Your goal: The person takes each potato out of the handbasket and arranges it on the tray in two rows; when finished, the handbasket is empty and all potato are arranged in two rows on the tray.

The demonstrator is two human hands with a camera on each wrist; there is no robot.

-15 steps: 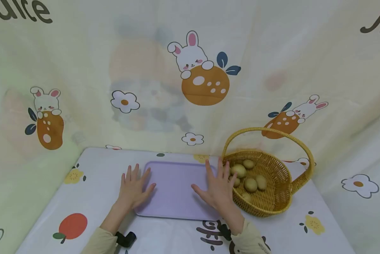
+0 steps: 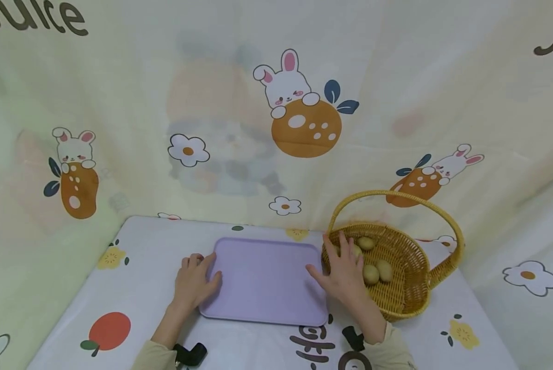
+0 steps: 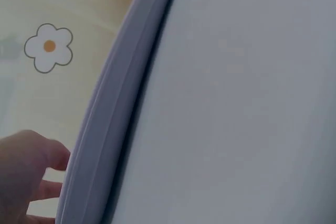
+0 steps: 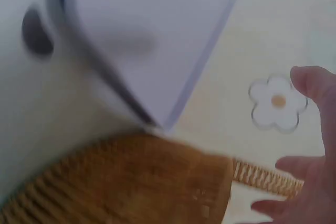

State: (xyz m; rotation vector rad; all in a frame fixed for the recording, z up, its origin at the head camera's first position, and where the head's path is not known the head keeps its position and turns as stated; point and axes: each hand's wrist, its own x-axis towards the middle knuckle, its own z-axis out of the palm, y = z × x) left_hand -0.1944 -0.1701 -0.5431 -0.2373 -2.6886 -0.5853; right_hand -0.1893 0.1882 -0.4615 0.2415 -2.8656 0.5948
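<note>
A lavender tray (image 2: 267,282) lies flat on the table. My left hand (image 2: 193,285) is at its left edge, fingers bent just outside the rim and thumb over it; in the left wrist view several fingers (image 3: 55,156) meet the tray rim (image 3: 100,129). My right hand (image 2: 348,275) reaches over the left side of a wicker basket (image 2: 410,288), fingers spread above several potatoes (image 2: 371,274), some hidden by it. The right wrist view has the fingers (image 4: 310,85) apart, with the blurred basket wall (image 4: 115,182) below the tray corner (image 4: 152,93).
The basket's tall arched handle (image 2: 449,226) rises over its right side. A printed cloth covers the table (image 2: 156,267), and a printed curtain (image 2: 230,103) hangs behind it. Black wrist devices (image 2: 190,354) sit at both cuffs.
My right hand has moved right, from the tray's right edge to over the potatoes. My left hand's fingers have bent from spread to curled beside the tray. The head view has shifted slightly.
</note>
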